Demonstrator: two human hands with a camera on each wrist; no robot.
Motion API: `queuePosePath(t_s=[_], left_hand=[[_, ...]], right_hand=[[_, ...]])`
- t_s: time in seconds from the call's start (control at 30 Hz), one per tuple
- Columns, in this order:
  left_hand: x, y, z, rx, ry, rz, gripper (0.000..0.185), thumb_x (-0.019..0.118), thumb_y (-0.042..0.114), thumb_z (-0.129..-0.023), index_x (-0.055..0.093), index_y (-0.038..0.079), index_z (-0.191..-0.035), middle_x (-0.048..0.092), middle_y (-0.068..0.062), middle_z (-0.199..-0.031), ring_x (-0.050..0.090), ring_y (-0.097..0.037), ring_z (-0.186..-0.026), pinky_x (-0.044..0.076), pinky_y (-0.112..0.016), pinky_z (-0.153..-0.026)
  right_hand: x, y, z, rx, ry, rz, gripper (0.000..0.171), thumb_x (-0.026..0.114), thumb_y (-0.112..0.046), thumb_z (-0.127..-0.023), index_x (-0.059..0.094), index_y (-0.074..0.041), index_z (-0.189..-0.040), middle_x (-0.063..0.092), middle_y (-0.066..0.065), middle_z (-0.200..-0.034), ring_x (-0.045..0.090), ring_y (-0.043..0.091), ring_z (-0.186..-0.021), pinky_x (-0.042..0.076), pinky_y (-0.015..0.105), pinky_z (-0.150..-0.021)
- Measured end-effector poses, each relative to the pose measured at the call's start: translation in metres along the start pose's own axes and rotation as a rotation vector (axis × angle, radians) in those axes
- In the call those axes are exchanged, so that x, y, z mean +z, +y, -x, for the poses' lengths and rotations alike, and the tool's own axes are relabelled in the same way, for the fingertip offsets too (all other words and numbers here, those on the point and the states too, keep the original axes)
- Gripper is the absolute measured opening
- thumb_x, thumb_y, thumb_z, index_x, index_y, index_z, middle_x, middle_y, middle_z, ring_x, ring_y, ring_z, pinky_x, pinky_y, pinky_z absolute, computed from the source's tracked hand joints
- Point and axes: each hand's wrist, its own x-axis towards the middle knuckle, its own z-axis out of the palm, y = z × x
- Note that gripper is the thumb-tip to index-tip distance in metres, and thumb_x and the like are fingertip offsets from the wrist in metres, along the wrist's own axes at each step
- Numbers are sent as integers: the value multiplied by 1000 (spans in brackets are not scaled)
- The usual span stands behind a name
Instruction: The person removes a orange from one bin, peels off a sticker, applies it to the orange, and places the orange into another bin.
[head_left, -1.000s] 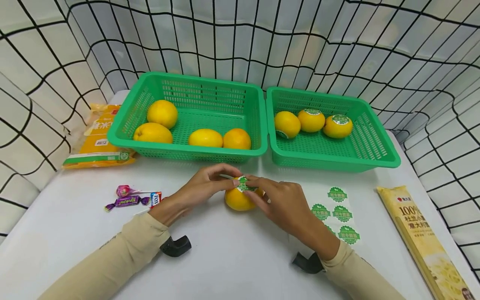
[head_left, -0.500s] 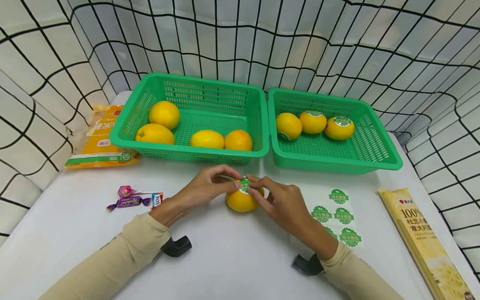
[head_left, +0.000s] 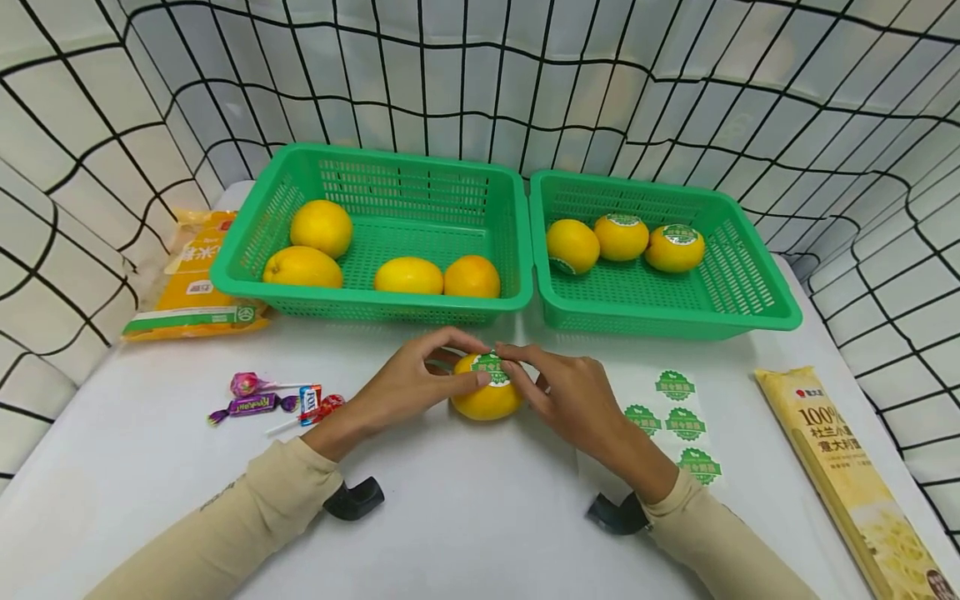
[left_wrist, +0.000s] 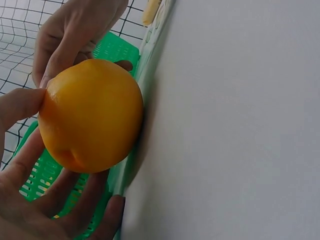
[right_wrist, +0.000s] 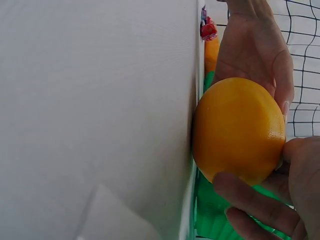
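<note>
An orange sits on the white table in front of the baskets, with a round green sticker on its top. My left hand grips the orange from the left, thumb by the sticker's edge. My right hand curls round it from the right, its index fingertip on the sticker. The left wrist view shows the orange between my left hand's fingers and the other hand. In the right wrist view the orange is held the same way by my right hand.
Behind stand two green baskets: the left one holds several plain oranges, the right one three stickered oranges. A sticker sheet lies right of my hands, a pasta pack farther right. Candies and a yellow bag lie left.
The sticker, pinched half-raised between both hands before, now lies flat on top of the orange. Both hands have settled round the fruit.
</note>
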Motion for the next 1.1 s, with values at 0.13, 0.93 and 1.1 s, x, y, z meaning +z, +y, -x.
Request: queuePosePath(t_s=[0.13,0.93,1.1], left_hand=[[-2,-1,0,-1,-12,-7,33,78,37,-97,71,29,-128,64,5,-137,64,-27,-117,54,-46,-99],[-7,-3,-4,-52,8,40,30,74,33,-100,65,13,-120,71,-2,-131,68,-25,-119,50,-44,-102],[-8,-2,-4,-63,-9,43,26,73,33,-101,66,13,-117,71,-1,-131,66,-25,-120,50,-43,-100]], right_hand=[[0,-1,1,-17,12,78,28,76,-19,-99,78,-13,-126,81,0,-87,66,8,-58,45,21,-47],[0,-10,-3,19,15,78,37,83,-38,-94,79,-20,-127,80,-1,-116,77,15,-75,54,25,-53],[-1,-13,-4,50,10,87,36,84,-40,-91,81,-24,-123,82,-4,-110,73,13,-67,44,20,-47]])
